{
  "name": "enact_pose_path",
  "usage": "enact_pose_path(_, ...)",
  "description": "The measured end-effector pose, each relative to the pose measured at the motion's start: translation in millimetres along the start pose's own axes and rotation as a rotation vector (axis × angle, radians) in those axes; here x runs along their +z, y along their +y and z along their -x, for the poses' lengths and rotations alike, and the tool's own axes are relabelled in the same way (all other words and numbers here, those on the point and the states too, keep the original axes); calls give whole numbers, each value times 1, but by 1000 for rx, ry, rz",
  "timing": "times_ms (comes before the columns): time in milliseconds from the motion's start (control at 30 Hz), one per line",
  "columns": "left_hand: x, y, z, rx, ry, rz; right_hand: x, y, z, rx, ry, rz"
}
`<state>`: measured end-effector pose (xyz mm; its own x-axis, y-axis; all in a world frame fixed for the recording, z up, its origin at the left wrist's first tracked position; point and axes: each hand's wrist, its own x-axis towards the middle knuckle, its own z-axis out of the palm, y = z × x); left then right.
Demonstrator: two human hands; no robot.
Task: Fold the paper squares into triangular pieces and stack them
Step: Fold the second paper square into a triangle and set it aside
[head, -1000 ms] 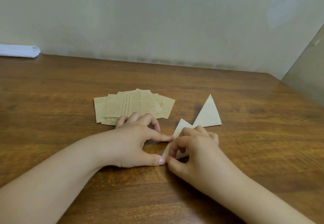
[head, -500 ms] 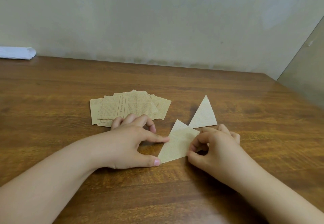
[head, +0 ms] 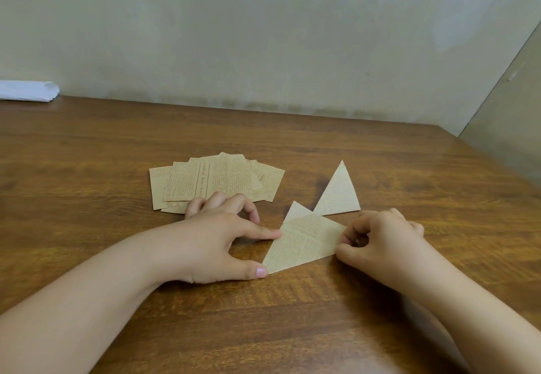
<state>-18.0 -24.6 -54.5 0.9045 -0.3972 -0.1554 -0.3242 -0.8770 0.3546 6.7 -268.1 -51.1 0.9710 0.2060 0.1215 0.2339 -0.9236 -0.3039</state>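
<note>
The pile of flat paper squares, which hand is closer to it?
Left. The left hand has fingers touching the pile of squares; the right hand is far off to its right.

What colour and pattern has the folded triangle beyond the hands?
Tan paper with faint printed text lines, seen in the head view.

A plain room — wooden table [head: 87, 227] against bare wall [head: 263, 37].

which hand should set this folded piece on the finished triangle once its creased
Right. The right hand already pinches the folded piece at its right corner, nearest the finished triangle; the left hand only pins the far edge.
</note>
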Motion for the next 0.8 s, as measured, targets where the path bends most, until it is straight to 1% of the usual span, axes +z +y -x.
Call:
enact_pose_path(200, 0, 0, 0, -2, 1, 8, -6, 1, -4, 46, -36, 10)
enact_pose_path(267, 0, 0, 0, -4, 0, 11, -5, -3, -4, 26, -8, 63)
enact_pose_path(367, 0, 1, 0, -4, 4, 5, -1, -19, 1, -121, 87, 68)
enact_pose_path(467, 0, 1, 0, 0, 14, 1, 11, -43, 9, -296, 23, 7)
enact_pose_path(533, 0, 1, 1, -1, 20, 2, 20, -53, 11, -358, -24, -32)
enact_pose_path(600, 0, 1, 1, 0, 25, 5, 22, -52, 9, -359, -50, -78)
enact_pose_path(700, 0, 1, 1, 2, 18, 6, 16, -39, 7, -302, -84, -146)
enact_pose_path(800, -1, 1, 1, -6, 5, 7, 8, -20, 6, -231, -100, -161)
